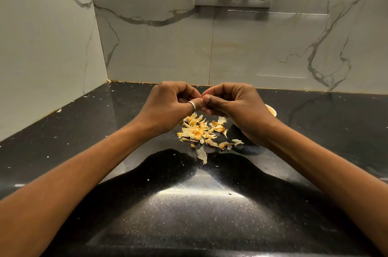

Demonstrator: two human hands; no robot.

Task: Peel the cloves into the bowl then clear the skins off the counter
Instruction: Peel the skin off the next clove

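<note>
fingertips of the left hand (168, 105) and right hand (233, 105) pinch together on something hidden, likely a clove, above the garlic skins (201, 131) so peel drops there; bowl (271, 109) waits behind the right hand.

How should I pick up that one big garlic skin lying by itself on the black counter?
Pinch the lone skin across its wide upper end, coming straight down from above. It lies flat and thin on the counter, apart from the pile of skins, tapering to a point towards the person, so the wide end probably offers the most to hold. Both hands look busy peeling.
</note>
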